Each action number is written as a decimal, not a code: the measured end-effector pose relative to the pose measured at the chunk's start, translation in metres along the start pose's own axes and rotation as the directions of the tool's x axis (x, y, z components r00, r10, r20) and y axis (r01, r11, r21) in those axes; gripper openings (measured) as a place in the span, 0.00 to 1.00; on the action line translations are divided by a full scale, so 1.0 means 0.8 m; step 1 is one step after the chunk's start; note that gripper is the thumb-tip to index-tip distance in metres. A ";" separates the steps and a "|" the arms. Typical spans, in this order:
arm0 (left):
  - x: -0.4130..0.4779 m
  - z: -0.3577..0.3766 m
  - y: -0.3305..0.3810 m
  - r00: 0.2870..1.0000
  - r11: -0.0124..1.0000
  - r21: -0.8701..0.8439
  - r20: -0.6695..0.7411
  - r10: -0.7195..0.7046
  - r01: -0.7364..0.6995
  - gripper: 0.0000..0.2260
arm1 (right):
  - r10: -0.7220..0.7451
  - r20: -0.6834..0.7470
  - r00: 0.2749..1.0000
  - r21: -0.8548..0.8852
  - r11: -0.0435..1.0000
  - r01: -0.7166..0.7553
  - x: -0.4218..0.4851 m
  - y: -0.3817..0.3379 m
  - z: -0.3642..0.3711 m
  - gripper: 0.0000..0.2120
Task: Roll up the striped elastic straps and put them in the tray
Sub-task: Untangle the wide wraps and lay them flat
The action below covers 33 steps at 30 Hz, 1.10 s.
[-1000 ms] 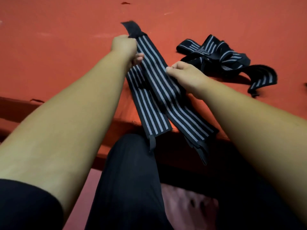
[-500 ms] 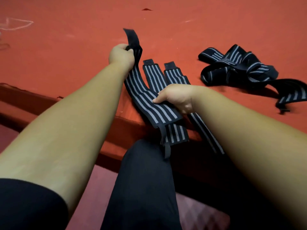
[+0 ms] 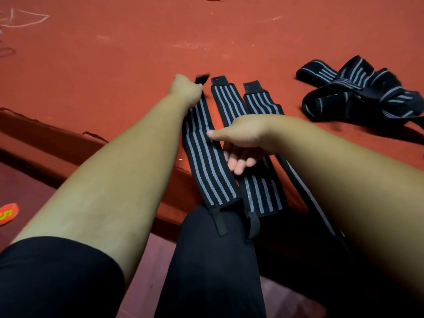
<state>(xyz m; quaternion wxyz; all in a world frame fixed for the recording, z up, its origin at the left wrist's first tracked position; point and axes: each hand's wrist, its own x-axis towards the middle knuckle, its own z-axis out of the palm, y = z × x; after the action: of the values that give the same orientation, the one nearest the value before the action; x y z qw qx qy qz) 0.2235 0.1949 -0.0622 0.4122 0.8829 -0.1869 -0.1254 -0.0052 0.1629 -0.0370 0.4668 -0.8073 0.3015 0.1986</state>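
1. Red tabletop bears three flat striped straps.
2. Left hand fingers clench the far end of the left strap.
3. Right hand fingers, loosely straight, rest on the middle strap.
4. Tangled straps lie well right of them.

On the platform, the left strap, middle strap and right strap lie side by side across its near edge, their near ends hanging over it. A heap of straps lies to their right, farther back.
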 end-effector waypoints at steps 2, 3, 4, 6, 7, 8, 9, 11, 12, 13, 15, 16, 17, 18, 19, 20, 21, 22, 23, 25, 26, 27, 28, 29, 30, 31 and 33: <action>0.000 0.009 -0.004 1.000 0.995 0.097 0.011 -0.014 0.013 0.32 | -0.043 -0.150 0.988 -0.026 0.999 0.040 0.008 0.002 -0.009 0.30; -0.004 0.012 -0.005 1.000 0.990 0.144 0.025 -0.005 0.001 0.31 | -0.065 -0.230 0.971 -0.025 0.998 0.061 0.012 0.005 -0.014 0.29; -0.010 0.014 -0.004 0.999 0.982 0.189 0.038 0.014 -0.021 0.29 | -0.077 -0.303 0.950 -0.018 0.997 0.075 0.015 0.008 -0.018 0.27; -0.024 0.016 -0.003 0.996 0.965 0.248 0.051 0.073 -0.083 0.25 | -0.077 -0.401 0.913 0.002 0.996 0.084 0.018 0.018 -0.023 0.23; -0.031 0.016 -0.001 0.994 0.963 0.247 0.046 0.098 -0.106 0.24 | -0.076 -0.419 0.905 0.011 0.996 0.089 0.017 0.024 -0.024 0.22; -0.038 0.017 0.001 0.992 0.965 0.233 0.032 0.118 -0.123 0.24 | -0.079 -0.422 0.903 0.021 0.995 0.097 0.015 0.031 -0.024 0.22; -0.044 0.017 0.003 0.992 0.968 0.218 0.022 0.125 -0.127 0.23 | -0.088 -0.421 0.903 0.031 0.993 0.111 0.012 0.038 -0.024 0.21; -0.057 0.015 0.009 0.993 0.969 0.217 0.026 0.116 -0.119 0.22 | -0.110 -0.432 0.895 0.061 0.987 0.151 0.004 0.052 -0.025 0.21; -0.063 0.013 0.012 0.993 0.966 0.234 0.038 0.108 -0.114 0.20 | -0.118 -0.445 0.888 0.085 0.981 0.173 -0.001 0.058 -0.027 0.21; -0.068 0.011 0.013 0.994 0.960 0.257 0.049 0.099 -0.109 0.17 | -0.127 -0.457 0.880 0.110 0.974 0.198 -0.006 0.062 -0.028 0.21; -0.075 0.007 0.014 0.992 0.940 0.319 0.071 0.105 -0.122 0.07 | -0.157 -0.471 0.868 0.136 0.960 0.247 -0.016 0.070 -0.032 0.20; -0.079 0.005 0.014 0.989 0.925 0.354 0.088 0.117 -0.141 0.06 | -0.174 -0.470 0.865 0.141 0.953 0.268 -0.021 0.072 -0.033 0.19; -0.080 0.005 0.013 0.986 0.914 0.373 0.099 0.132 -0.160 0.07 | -0.189 -0.467 0.864 0.141 0.948 0.284 -0.026 0.074 -0.034 0.19; -0.079 0.006 0.012 0.984 0.912 0.373 0.099 0.146 -0.173 0.08 | -0.200 -0.467 0.861 0.136 0.946 0.294 -0.029 0.075 -0.036 0.19; -0.079 0.008 0.012 0.982 0.912 0.366 0.103 0.161 -0.187 0.09 | -0.206 -0.471 0.858 0.131 0.945 0.298 -0.032 0.075 -0.037 0.19; -0.082 0.012 0.014 0.977 0.913 0.351 0.118 0.176 -0.207 0.10 | -0.206 -0.479 0.853 0.125 0.946 0.299 -0.034 0.076 -0.038 0.19; -0.088 0.016 0.020 0.971 0.917 0.324 0.140 0.195 -0.231 0.10 | -0.198 -0.497 0.845 0.131 0.945 0.299 -0.035 0.076 -0.041 0.19; -0.096 0.021 0.029 0.961 0.921 0.289 0.161 0.223 -0.262 0.10 | -0.183 -0.523 0.832 0.147 0.943 0.299 -0.034 0.078 -0.045 0.18; -0.106 0.027 0.041 0.949 0.921 0.252 0.186 0.255 -0.297 0.11 | -0.160 -0.553 0.818 0.169 0.940 0.298 -0.034 0.079 -0.049 0.18; -0.125 0.043 0.067 0.912 0.909 0.186 0.256 0.321 -0.373 0.10 | -0.099 -0.613 0.784 0.208 0.937 0.281 -0.034 0.086 -0.059 0.15; -0.134 0.053 0.079 0.887 0.900 0.154 0.303 0.349 -0.407 0.09 | -0.069 -0.640 0.766 0.215 0.940 0.264 -0.035 0.092 -0.064 0.14; -0.143 0.065 0.091 0.858 0.890 0.120 0.350 0.377 -0.440 0.08 | -0.040 -0.662 0.749 0.213 0.948 0.238 -0.035 0.101 -0.070 0.13; -0.150 0.078 0.101 0.832 0.883 0.088 0.389 0.397 -0.462 0.07 | -0.014 -0.678 0.735 0.203 0.957 0.206 -0.037 0.110 -0.075 0.12; -0.158 0.092 0.110 0.809 0.878 0.054 0.419 0.412 -0.475 0.07 | 0.007 -0.689 0.725 0.190 0.967 0.172 -0.041 0.121 -0.080 0.11; -0.165 0.106 0.119 0.794 0.876 0.030 0.440 0.420 -0.481 0.07 | 0.028 -0.701 0.712 0.172 0.976 0.132 -0.046 0.133 -0.087 0.10; -0.171 0.120 0.127 0.779 0.870 0.016 0.454 0.433 -0.493 0.07 | 0.047 -0.717 0.696 0.155 0.984 0.093 -0.050 0.146 -0.093 0.09; -0.188 0.147 0.144 0.749 0.845 0.020 0.474 0.463 -0.535 0.05 | 0.104 -0.749 0.655 0.159 0.987 0.025 -0.066 0.174 -0.105 0.09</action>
<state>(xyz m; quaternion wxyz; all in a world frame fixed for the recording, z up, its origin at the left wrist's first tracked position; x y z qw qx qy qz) 0.0184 0.1120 -0.0368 0.3062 0.7754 -0.5159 -0.1969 -0.1342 0.0521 -0.0526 0.3562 -0.7713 0.4999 -0.1680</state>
